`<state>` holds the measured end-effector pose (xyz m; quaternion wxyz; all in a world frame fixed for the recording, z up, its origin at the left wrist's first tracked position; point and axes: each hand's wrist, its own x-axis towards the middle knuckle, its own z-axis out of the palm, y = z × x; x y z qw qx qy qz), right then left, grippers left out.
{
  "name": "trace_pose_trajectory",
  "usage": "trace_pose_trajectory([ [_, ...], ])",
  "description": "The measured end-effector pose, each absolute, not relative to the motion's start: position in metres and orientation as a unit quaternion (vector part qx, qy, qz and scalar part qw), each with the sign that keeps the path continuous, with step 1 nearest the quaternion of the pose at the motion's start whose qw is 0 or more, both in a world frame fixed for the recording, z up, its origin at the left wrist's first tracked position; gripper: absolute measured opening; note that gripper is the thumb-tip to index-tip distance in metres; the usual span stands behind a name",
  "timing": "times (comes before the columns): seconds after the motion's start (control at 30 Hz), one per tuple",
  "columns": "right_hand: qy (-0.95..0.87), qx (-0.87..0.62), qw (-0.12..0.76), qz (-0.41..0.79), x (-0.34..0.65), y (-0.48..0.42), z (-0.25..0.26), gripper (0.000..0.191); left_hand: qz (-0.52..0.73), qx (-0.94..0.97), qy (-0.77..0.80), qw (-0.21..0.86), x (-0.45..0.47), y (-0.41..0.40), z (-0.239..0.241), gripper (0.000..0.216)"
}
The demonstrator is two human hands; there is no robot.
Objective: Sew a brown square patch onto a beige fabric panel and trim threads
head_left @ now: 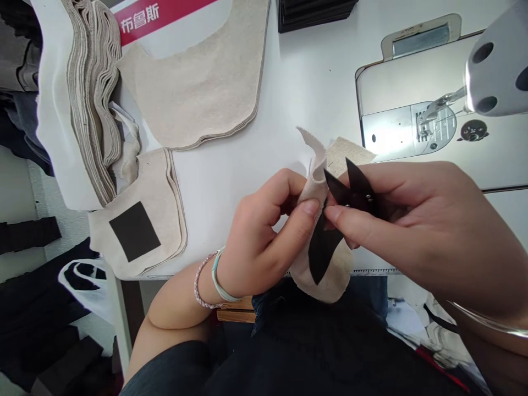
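My left hand [268,236] is closed, thumb and fingers pinching a beige fabric piece [324,289] that is folded over and hangs past the table's front edge. A black patch [324,247] lies against that fabric, just below my right thumb. My right hand [396,220] is closed around black thread snips [357,190], whose two pointed blades stick out apart toward the upper left. Its thumb and fingertips also meet at the patch and the fabric's edge. Whether the patch is fixed to the fabric cannot be made out.
A sewing machine [495,66] stands at the right. Stacked beige pieces [206,88] and a thick folded bundle [86,93] lie at the left, near more beige pieces with a black square [135,231]. A black stack [315,14] sits at the back. Beige cloth [344,154] lies behind my hands.
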<state>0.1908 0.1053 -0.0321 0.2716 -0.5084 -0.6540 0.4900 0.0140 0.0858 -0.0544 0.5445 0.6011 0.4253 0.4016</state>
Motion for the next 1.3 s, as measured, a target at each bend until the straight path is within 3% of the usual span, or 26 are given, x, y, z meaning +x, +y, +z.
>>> trace_pose_trajectory([
  [0.47, -0.631, -0.511, 0.297, 0.503, 0.191, 0.106, -0.032, 0.017, 0.386, 0.606, 0.464, 0.518, 0.013, 0.085, -0.049, 0.007],
  [0.57, -0.591, -0.512, 0.318, 0.536, 0.192, 0.106, -0.031, 0.021, 0.399, 0.674, 0.458, 0.420, 0.012, 0.086, -0.051, 0.010],
  [0.77, -0.525, -0.498, 0.352, 0.594, 0.195, 0.109, -0.037, 0.020, 0.389, 0.858, 0.325, 0.077, 0.017, 0.091, -0.065, 0.015],
  [0.87, -0.508, -0.505, 0.380, 0.585, 0.195, 0.110, -0.040, 0.025, 0.387, 0.873, 0.296, 0.013, 0.017, 0.090, -0.068, 0.017],
  [0.97, -0.506, -0.488, 0.397, 0.591, 0.195, 0.109, -0.040, 0.023, 0.417, 0.845, 0.328, 0.066, 0.015, 0.087, -0.066, 0.027],
  [1.13, -0.514, -0.488, 0.374, 0.598, 0.195, 0.105, -0.037, 0.018, 0.450, 0.681, 0.431, 0.384, 0.012, 0.088, -0.061, 0.070],
  [1.2, -0.508, -0.499, 0.366, 0.599, 0.195, 0.103, -0.037, 0.020, 0.430, 0.650, 0.455, 0.431, 0.011, 0.088, -0.059, 0.064],
  [1.3, -0.480, -0.496, 0.372, 0.620, 0.194, 0.102, -0.040, 0.021, 0.475, 0.648, 0.493, 0.335, 0.009, 0.088, -0.058, 0.041],
])
